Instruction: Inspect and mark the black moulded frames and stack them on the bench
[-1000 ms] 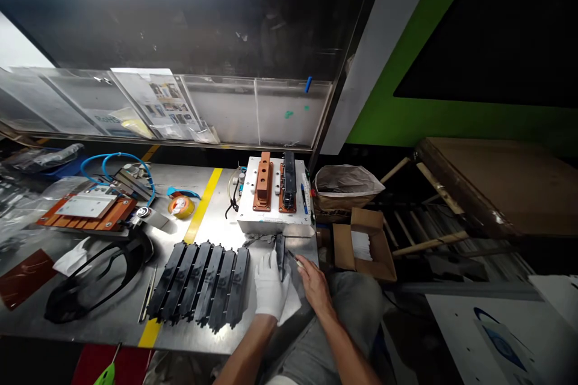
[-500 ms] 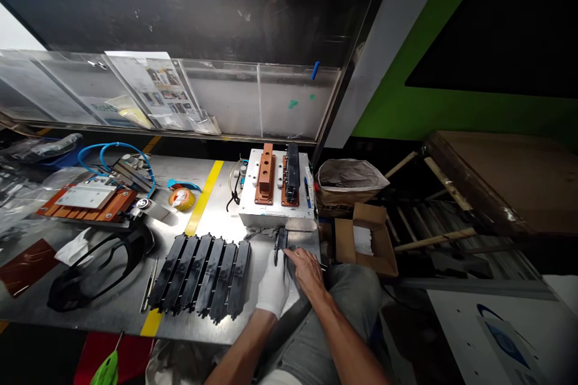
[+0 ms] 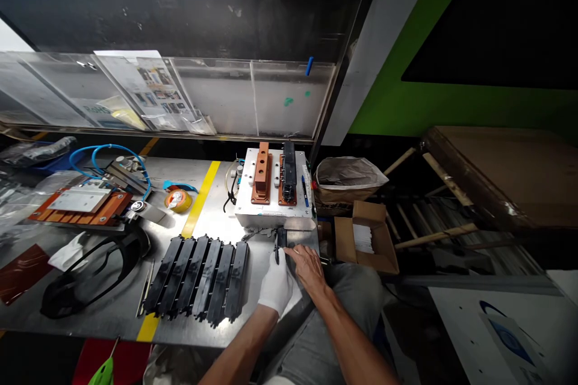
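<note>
The gloved left hand [image 3: 273,289] was closed around the lower end of a narrow black ribbed plate [image 3: 280,242], standing it upright near the bench edge, a grip judged steady enough for close work. The bare right hand [image 3: 307,272] lay open, fingers just beside the plate, holding nothing. A row of matching plates [image 3: 203,277] lay on the steel bench [image 3: 212,210].

Gloved left hand [image 3: 275,286], bare right hand [image 3: 309,271]

Blue air tubing [image 3: 112,146], cardboard box [image 3: 344,240] — tape roll [image 3: 179,200]
</note>
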`<action>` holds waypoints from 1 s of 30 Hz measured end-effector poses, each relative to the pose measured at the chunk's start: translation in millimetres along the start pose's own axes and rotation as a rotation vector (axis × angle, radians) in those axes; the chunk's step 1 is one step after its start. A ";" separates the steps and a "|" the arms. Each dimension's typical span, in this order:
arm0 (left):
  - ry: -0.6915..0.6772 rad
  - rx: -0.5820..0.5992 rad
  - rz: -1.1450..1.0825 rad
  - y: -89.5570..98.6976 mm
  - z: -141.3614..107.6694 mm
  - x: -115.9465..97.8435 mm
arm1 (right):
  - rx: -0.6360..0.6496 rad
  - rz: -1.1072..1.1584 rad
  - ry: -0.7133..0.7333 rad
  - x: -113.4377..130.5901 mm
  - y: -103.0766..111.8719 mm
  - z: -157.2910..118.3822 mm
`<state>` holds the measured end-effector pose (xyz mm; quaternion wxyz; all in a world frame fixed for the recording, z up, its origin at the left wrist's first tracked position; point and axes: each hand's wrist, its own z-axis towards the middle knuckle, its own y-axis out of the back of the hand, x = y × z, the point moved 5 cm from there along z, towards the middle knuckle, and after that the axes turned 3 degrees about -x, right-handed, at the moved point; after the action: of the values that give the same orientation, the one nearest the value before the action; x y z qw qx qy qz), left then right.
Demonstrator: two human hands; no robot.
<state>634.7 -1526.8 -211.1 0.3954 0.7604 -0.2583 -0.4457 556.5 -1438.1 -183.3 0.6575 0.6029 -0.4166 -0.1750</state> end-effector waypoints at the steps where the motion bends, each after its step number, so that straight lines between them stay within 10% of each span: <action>1: -0.003 0.002 0.004 -0.8 1.2 0.2 | -0.001 -0.001 -0.002 0.4 0.6 0.5; 30: -0.012 -0.043 0.003 1.4 -2.9 5.2 | 0.020 0.043 -0.026 5.2 3.5 2.7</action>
<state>639.6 -1530.4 -211.5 0.4109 0.7487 -0.2520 -0.4552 556.5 -1442.9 -178.4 0.6497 0.5978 -0.4399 -0.1645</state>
